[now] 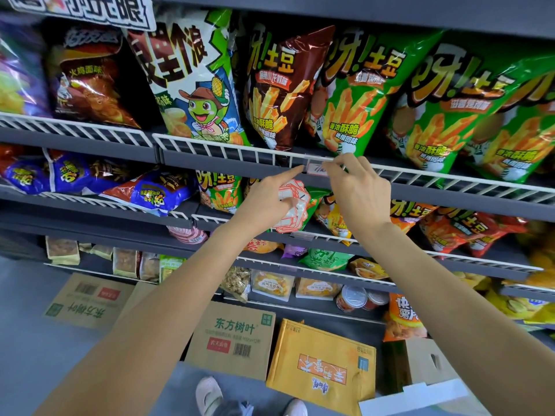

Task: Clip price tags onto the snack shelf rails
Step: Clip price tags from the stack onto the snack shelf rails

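Nearest, on the grey floor, stand two pale shoes and a row of cartons: two brown corrugated boxes printed 东方树叶 with barcodes, and a yellow box with orange lettering. Two bare forearms reach up from there to the shelves.

The left hand curls its lower fingers and thumb round a stack of price tags, white cards with red scalloped borders, while its index finger stretches straight out to touch the left end of a clear price tag holder. The right hand pinches the right end of that same holder between thumb and fingertips. The holder is a small transparent plastic strip with a card inside; its writing is too blurred to read. It sits on the white wire rail of the upper shelf, a thin-barred fence along the grey shelf edge.

Behind the rail stand glossy, crinkled snack bags: three green bags and one dark brown bag, all marked 呀!土豆 with pictured fries, and further left a white bag with a cartoon frog
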Demonstrator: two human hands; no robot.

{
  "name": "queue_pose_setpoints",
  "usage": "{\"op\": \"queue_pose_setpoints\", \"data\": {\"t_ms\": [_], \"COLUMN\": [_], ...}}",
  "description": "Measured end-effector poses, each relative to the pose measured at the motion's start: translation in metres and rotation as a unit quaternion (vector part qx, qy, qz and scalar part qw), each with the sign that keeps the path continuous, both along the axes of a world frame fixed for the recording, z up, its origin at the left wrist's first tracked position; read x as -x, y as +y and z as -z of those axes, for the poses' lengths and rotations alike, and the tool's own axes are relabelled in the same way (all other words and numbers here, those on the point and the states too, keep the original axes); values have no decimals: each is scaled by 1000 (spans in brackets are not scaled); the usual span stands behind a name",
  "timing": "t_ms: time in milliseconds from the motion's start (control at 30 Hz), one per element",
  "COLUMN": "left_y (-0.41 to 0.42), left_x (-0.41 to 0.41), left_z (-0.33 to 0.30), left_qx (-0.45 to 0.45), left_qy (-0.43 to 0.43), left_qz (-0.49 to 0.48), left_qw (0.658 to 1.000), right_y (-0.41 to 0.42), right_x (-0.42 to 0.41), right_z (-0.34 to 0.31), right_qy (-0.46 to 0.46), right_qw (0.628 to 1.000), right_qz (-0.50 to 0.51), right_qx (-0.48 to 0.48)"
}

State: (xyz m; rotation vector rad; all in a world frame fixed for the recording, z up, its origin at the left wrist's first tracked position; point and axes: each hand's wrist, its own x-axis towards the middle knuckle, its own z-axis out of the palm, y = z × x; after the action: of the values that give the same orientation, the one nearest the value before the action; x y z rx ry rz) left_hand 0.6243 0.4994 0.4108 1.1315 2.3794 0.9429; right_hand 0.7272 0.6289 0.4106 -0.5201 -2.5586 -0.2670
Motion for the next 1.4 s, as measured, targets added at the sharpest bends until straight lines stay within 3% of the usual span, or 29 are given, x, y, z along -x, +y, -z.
{"op": "queue_pose_setpoints", "data": {"t_ms": [867,1400], "left_y": [8,7], "left_x": [2,-2], "left_z": [-3,-4], "left_qx": [4,6], "left_qy": [1,7], "left_qz": [-18,-22], "left_qw": [1000,1000], "right_y": [-14,-10], "right_x": [-3,-4], "right_z": [9,12], "right_qy": [-36,36], "right_qw": [998,998], "right_qz": [27,12], "right_qx": [44,45]}}
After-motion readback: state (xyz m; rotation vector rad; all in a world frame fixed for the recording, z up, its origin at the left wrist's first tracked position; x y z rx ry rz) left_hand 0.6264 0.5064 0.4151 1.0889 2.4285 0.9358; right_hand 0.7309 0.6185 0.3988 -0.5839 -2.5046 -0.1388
